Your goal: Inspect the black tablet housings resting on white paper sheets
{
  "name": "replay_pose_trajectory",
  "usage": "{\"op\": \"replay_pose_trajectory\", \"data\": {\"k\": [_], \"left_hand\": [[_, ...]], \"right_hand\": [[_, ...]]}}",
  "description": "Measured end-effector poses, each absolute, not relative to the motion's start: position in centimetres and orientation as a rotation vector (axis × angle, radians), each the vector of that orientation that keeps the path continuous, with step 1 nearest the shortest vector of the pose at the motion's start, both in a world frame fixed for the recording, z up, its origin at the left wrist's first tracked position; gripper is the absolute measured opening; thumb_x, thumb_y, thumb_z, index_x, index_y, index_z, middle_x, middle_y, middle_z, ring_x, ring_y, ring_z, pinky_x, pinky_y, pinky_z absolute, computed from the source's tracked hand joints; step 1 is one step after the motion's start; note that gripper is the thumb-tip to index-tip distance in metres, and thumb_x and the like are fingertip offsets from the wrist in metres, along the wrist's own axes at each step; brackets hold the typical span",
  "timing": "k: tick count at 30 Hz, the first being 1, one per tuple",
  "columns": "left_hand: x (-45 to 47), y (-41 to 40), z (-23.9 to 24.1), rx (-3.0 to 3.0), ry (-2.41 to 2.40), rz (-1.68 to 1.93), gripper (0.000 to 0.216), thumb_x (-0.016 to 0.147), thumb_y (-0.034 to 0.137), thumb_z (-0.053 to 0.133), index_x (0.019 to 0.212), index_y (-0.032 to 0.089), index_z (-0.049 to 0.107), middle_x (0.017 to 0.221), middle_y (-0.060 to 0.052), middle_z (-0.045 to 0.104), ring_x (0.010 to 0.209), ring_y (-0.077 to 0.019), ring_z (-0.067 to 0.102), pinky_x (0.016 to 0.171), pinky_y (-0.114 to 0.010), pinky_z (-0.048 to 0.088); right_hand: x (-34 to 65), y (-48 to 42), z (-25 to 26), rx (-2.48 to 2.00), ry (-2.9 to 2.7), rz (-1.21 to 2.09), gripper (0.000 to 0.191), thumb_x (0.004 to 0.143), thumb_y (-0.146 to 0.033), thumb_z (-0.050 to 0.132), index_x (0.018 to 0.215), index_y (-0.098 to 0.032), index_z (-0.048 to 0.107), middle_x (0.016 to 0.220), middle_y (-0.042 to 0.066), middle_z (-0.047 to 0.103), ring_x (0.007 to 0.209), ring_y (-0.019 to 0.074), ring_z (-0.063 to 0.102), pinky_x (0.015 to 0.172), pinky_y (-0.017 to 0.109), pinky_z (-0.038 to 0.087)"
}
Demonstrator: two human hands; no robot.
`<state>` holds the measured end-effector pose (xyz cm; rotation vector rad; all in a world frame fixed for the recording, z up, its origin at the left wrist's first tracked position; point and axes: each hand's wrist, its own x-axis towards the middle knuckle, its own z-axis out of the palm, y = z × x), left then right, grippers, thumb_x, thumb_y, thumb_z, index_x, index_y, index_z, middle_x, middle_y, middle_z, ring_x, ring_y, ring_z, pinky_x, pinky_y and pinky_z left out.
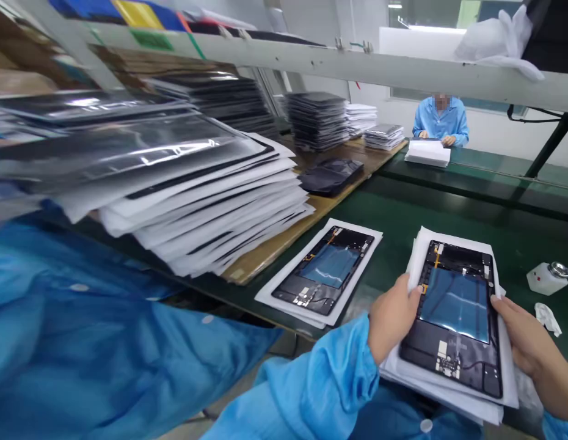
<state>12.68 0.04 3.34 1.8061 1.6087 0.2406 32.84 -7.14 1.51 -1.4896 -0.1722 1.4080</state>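
Observation:
An opened tablet back (453,315) with a blue battery panel lies on top of a small pile of white sheets (449,391) near the bench's front edge. My left hand (391,315) grips the pile's left edge, thumb on the tablet's side. My right hand (524,333) holds the pile's right edge, fingers at the tablet's rim. A second opened tablet (327,269) rests on its own white sheet (284,287) on the green mat to the left, apart from both hands.
A tall slanted stack of white-backed panels (196,201) fills the left on a wooden board. Dark stacks (316,119) and a black pouch (330,174) sit farther back. A white dispenser bottle (547,278) stands at the right. A person in a blue coat (442,122) works at the far end.

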Motion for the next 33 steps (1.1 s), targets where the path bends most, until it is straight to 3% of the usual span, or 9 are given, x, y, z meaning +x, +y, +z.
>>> {"op": "replay_pose_trajectory", "data": {"k": [4,6,11,15,19,23,26,29,33], "left_hand": [[13.0,-0.5,3.3,1.894,1.744,0.189,0.053,0.088,0.040,0.035,0.135,0.020,0.027,0.103,-0.011,0.062,0.093,-0.0276,0.059,0.073,-0.033,0.041],[12.9,-0.5,3.1,1.980,1.815,0.183,0.050,0.088,0.040,0.034,0.134,0.020,0.030,0.101,-0.011,0.062,0.090,-0.0270,0.059,0.071,-0.032,0.040],[12.4,-0.4,2.0,2.057,1.722,0.146,0.038,0.089,0.040,0.029,0.100,0.016,0.057,0.088,-0.011,0.063,0.085,-0.0253,0.060,0.069,-0.031,0.040],[12.2,0.1,1.4,1.908,1.545,0.301,0.034,0.088,0.035,0.031,0.091,0.015,0.059,0.092,-0.010,0.063,0.090,-0.0211,0.058,0.076,-0.028,0.040],[11.8,0.0,2.0,1.776,1.498,0.610,0.029,0.086,0.025,0.032,0.078,0.016,0.058,0.092,-0.008,0.061,0.093,-0.0168,0.054,0.083,-0.025,0.038],[11.6,-0.8,3.6,1.496,1.477,0.888,0.028,0.084,0.035,0.036,0.094,0.017,0.056,0.106,-0.007,0.058,0.105,-0.0187,0.049,0.093,-0.029,0.034],[11.8,-0.9,4.2,1.136,1.374,0.846,0.039,0.081,0.045,0.040,0.102,0.015,0.054,0.101,-0.008,0.060,0.101,-0.0206,0.052,0.091,-0.032,0.037],[12.1,-0.4,3.8,0.969,1.368,0.795,0.044,0.078,0.050,0.045,0.097,0.012,0.056,0.095,-0.008,0.062,0.094,-0.0227,0.055,0.086,-0.034,0.040],[12.0,0.3,3.3,1.053,1.408,0.914,0.045,0.079,0.053,0.044,0.089,0.012,0.059,0.083,-0.006,0.063,0.083,-0.0210,0.057,0.077,-0.033,0.044]], "right_hand": [[33.0,-6.9,1.4,-1.616,-0.260,1.356,0.031,0.075,-0.034,0.060,0.101,-0.016,0.055,0.086,0.010,0.067,0.082,0.0269,0.063,0.072,0.038,0.051],[33.2,-6.9,1.4,-1.747,-0.343,1.238,0.031,0.072,-0.040,0.061,0.093,-0.018,0.058,0.087,0.009,0.067,0.083,0.0274,0.062,0.071,0.037,0.050],[32.8,-7.1,3.0,-2.103,-0.595,0.844,0.031,0.068,-0.051,0.059,0.083,-0.024,0.063,0.093,0.005,0.064,0.095,0.0324,0.053,0.085,0.043,0.035],[31.7,-7.4,4.2,-2.065,-0.737,0.799,0.035,0.075,-0.056,0.048,0.087,-0.026,0.061,0.080,0.000,0.063,0.079,0.0252,0.057,0.072,0.037,0.040],[30.8,-7.8,4.0,-1.925,-0.641,0.795,0.038,0.073,-0.057,0.053,0.086,-0.023,0.058,0.069,-0.003,0.059,0.068,0.0198,0.055,0.063,0.030,0.041],[29.9,-8.3,3.9,-1.800,-0.513,0.614,0.035,0.072,-0.053,0.056,0.079,-0.019,0.056,0.065,-0.002,0.056,0.066,0.0174,0.051,0.062,0.028,0.040],[28.6,-8.7,4.2,-1.745,-0.557,0.515,0.034,0.070,-0.052,0.056,0.074,-0.018,0.057,0.065,-0.001,0.054,0.067,0.0171,0.050,0.064,0.028,0.040],[27.2,-8.9,4.5,-1.678,-0.503,0.603,0.041,0.064,-0.056,0.061,0.078,-0.018,0.057,0.071,0.000,0.057,0.074,0.0190,0.052,0.070,0.030,0.041],[26.7,-8.8,4.9,-1.453,-0.227,0.955,0.056,0.056,-0.058,0.069,0.096,-0.021,0.054,0.076,-0.001,0.062,0.071,0.0187,0.055,0.061,0.028,0.045]]}}
